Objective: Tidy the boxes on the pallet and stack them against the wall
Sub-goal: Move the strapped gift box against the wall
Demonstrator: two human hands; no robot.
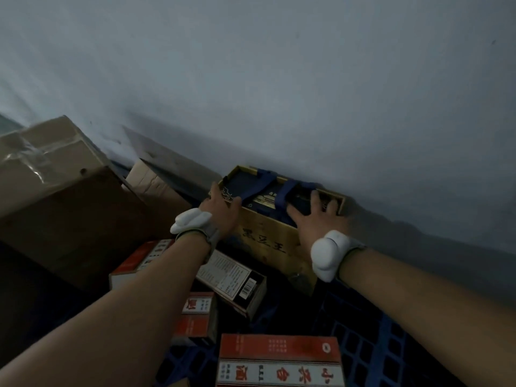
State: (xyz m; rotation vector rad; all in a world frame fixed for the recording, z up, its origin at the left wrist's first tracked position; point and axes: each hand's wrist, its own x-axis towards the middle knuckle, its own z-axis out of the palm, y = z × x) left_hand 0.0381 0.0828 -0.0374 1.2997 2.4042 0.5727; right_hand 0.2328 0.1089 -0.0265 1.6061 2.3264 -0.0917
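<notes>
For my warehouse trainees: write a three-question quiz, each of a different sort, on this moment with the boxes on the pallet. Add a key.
1. True or false: both hands touch the yellow box.
2. The yellow box's far side is at: A) the wall B) the big cardboard box C) the pallet edge nearest the person.
3. What colour are the straps across the yellow box's top?

Key: 1 true: left hand on its left corner, right hand on top. 2 A. 3 blue.

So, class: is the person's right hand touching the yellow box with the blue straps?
Touching. In the head view the right hand lies spread flat on top of the yellow box, fingers over its dark lid beside a blue strap, with no gap visible.
</notes>
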